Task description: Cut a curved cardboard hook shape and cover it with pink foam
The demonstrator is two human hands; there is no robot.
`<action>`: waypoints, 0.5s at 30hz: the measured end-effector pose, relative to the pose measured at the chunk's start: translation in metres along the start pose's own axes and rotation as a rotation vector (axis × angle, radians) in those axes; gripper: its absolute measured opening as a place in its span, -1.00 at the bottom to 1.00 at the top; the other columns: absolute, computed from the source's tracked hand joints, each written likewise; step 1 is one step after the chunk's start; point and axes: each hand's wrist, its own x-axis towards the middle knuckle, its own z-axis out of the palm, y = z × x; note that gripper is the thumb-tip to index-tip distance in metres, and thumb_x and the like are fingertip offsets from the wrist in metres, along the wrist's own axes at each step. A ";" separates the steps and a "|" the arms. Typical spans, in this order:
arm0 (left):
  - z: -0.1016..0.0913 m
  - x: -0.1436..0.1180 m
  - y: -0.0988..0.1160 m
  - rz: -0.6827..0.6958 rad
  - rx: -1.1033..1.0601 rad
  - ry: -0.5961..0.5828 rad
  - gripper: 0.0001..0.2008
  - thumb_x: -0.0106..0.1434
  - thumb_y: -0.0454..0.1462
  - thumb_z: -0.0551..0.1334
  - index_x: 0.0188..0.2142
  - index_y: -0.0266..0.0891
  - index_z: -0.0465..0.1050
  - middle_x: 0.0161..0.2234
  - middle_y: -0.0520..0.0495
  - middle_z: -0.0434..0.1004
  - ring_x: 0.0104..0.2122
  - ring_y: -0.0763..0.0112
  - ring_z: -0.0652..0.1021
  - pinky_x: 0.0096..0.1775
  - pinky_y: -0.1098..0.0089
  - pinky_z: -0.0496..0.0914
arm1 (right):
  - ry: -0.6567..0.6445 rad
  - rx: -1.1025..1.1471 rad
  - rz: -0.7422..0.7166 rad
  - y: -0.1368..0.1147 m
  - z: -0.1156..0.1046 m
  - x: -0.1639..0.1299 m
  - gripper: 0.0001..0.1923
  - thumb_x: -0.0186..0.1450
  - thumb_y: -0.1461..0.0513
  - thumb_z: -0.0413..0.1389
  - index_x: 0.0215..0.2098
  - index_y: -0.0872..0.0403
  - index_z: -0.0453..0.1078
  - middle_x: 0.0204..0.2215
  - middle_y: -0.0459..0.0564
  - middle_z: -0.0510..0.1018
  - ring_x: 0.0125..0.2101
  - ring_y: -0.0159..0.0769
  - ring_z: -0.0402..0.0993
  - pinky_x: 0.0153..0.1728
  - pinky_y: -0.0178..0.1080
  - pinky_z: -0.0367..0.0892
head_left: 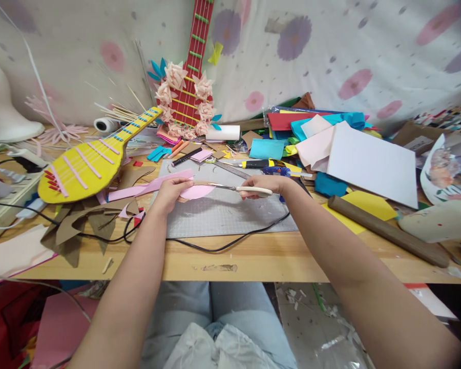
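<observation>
— What do we see at the far left of the bench?

— A power strip (11,177) with its cords, then a yellow paper guitar (85,166) lying flat, its neck slanting up to the right toward a red paper guitar (192,77) that stands upright against the flowered cloth (330,46). Brown card scraps (84,220) lie below the yellow one.

— And our hands?

— Our left hand (171,192) is pinched shut on a pink paper piece (194,191), held just over the grey cutting mat (223,210). A long pink strip (149,187) runs out leftward from it, its long axis nearly level and dipping slightly to the left. Our right hand (267,184) is closed around the pale handle of the scissors (238,189).

— Which way do the scissors point?

— Left. Their long axis lies almost level across the mat, the tips meeting the rounded pink piece by our left hand. We cannot tell how far the blades are parted.

— What lies around them?

— A black cable (230,245) loops along the mat's near edge. Farther right we see a heap of coloured sheets (292,128), a large white sheet (372,164), yellow paper (363,207) and a brown cardboard tube (388,230) slanting down to the right on the wooden table (253,259).
</observation>
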 end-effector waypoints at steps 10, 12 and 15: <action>0.001 0.001 -0.001 -0.010 -0.025 -0.027 -0.68 -0.26 -0.22 0.39 -0.46 -0.35 0.50 -0.61 0.00 0.44 -0.68 0.56 0.35 -0.67 0.52 0.17 | -0.009 -0.015 0.000 -0.001 -0.002 0.002 -0.55 -0.02 -0.07 0.16 -0.43 0.17 0.42 -0.66 -0.12 0.32 -0.64 -0.52 0.17 -0.62 -0.39 0.04; 0.001 0.001 -0.001 -0.010 -0.031 -0.025 -0.68 -0.27 -0.23 0.39 -0.46 -0.35 0.50 -0.60 0.00 0.44 -0.67 0.56 0.36 -0.67 0.53 0.17 | -0.011 -0.005 -0.002 -0.002 -0.002 0.002 -0.55 -0.02 -0.06 0.16 -0.43 0.17 0.42 -0.66 -0.12 0.32 -0.63 -0.53 0.17 -0.62 -0.39 0.03; 0.001 0.001 -0.002 -0.022 -0.033 -0.025 -0.68 -0.26 -0.24 0.39 -0.46 -0.36 0.50 -0.62 0.01 0.43 -0.68 0.57 0.36 -0.67 0.54 0.17 | -0.022 0.010 -0.009 -0.001 -0.002 0.003 -0.54 -0.02 -0.07 0.16 -0.43 0.18 0.41 -0.66 -0.13 0.31 -0.63 -0.53 0.17 -0.62 -0.40 0.03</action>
